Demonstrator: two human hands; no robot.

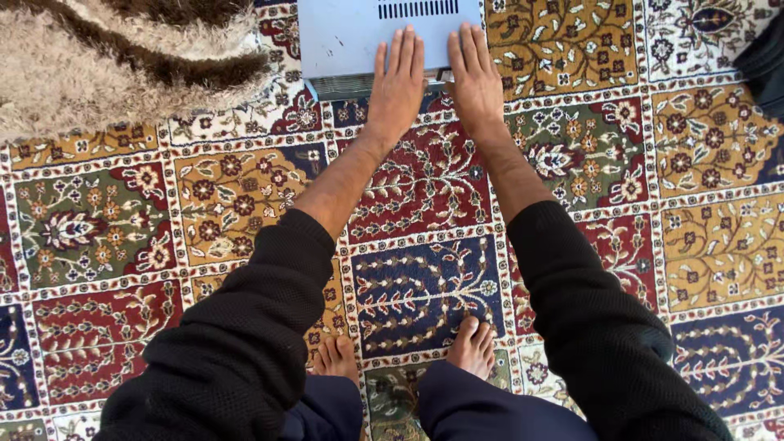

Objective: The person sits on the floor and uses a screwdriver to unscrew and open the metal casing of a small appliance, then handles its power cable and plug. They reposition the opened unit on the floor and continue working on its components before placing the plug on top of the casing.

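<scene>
A flat light-grey metal box [343,37] with a row of vent slots lies on the patterned carpet at the top centre; its far part runs out of view. My left hand [397,82] rests flat on the box's near edge, fingers straight and together. Beside it my right hand [474,77] lies flat on the same edge, palm down. Both forearms reach forward out of black sleeves. Neither hand grips anything.
A shaggy beige and brown blanket [98,65] lies at the top left. A dark object [763,65] sits at the right edge. The floral carpet [425,196] covers the floor. My bare feet [469,347] stand at the bottom centre.
</scene>
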